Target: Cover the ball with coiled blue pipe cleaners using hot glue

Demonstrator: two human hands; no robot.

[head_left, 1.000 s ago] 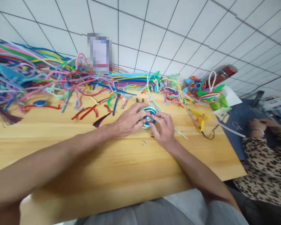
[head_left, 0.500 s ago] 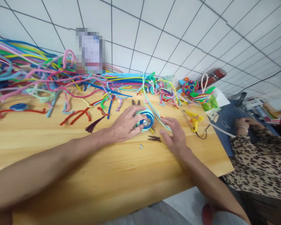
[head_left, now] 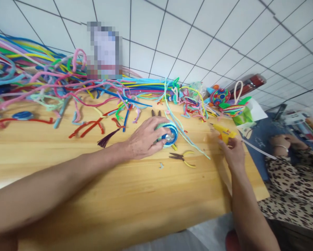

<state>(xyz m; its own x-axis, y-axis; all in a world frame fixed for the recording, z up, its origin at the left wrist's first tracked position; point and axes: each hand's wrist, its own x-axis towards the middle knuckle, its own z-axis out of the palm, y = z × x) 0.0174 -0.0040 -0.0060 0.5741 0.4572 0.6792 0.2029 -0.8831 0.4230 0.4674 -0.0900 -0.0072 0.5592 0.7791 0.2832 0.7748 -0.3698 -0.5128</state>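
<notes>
My left hand (head_left: 149, 137) is closed on a round coil of blue and pale green pipe cleaners (head_left: 174, 134) with a clear, shiny centre. From the coil, long loose strands (head_left: 189, 137) in pale green and light blue trail across the wood. At the right, my right hand (head_left: 234, 150) has its fingers round the handle of a yellow hot glue gun (head_left: 225, 131), whose nozzle points left. A white glue stick (head_left: 258, 148) sticks out behind the gun. Between my hands lie yellow-handled pliers (head_left: 182, 157) with their handles apart.
Many coloured pipe cleaners (head_left: 41, 82) heap along the wall at the back left. A dark tassel (head_left: 106, 138) and red pieces (head_left: 87, 128) lie left of my hand. Finished colourful ornaments (head_left: 220, 96) stand back right. A person in leopard-print sleeves (head_left: 289, 174) sits at the right.
My right hand has left the loose strands and moved right onto the glue gun. The strands now lie on the table, and the pliers are uncovered. My left hand keeps the coil.
</notes>
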